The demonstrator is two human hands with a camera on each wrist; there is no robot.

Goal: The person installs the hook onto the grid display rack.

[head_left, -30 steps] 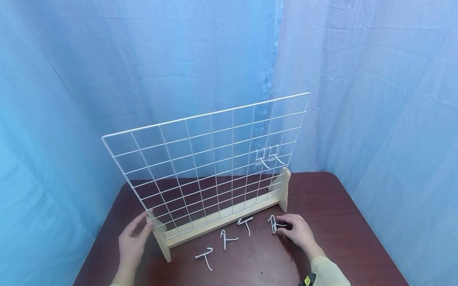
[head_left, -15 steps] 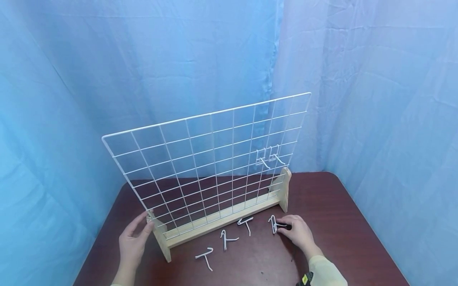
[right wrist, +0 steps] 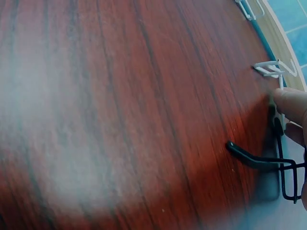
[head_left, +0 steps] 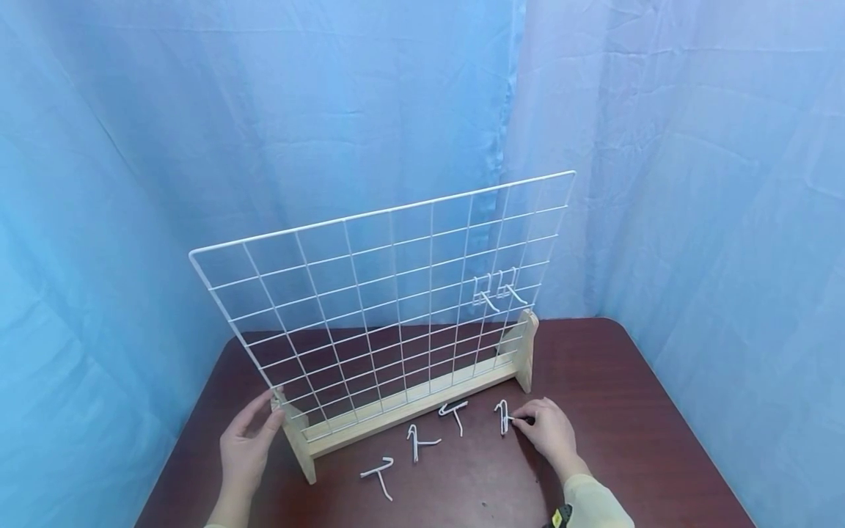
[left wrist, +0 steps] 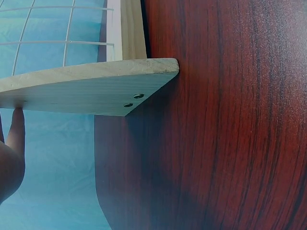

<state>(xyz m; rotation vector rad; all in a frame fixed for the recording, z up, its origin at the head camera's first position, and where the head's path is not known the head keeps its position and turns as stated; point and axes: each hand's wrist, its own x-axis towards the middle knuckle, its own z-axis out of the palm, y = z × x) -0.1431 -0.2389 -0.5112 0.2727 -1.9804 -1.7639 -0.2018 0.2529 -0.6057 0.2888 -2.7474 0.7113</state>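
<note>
A white wire grid panel (head_left: 383, 293) stands upright in a wooden stand (head_left: 409, 407) on a dark red-brown table (head_left: 614, 396). Two white hooks (head_left: 498, 290) hang on the grid's right side. Several loose white hooks lie in front of the stand; the rightmost white hook (head_left: 505, 416) has its stem pinched by my right hand (head_left: 524, 419). In the right wrist view a fingertip (right wrist: 292, 103) presses that white hook (right wrist: 274, 71), and a black hook (right wrist: 266, 163) lies under the hand. My left hand (head_left: 267, 414) rests with straight fingers on the stand's left wooden foot (left wrist: 96, 86).
Three more white hooks (head_left: 378, 475) (head_left: 417, 441) (head_left: 454, 412) lie in a row along the stand's front. Blue curtains (head_left: 693, 183) close in the table at the back and on both sides. The table's edge runs near the stand's left foot.
My right hand has drawn back slightly toward me, its fingertips now at the white hook's stem. The left hand and the stand have not moved.
</note>
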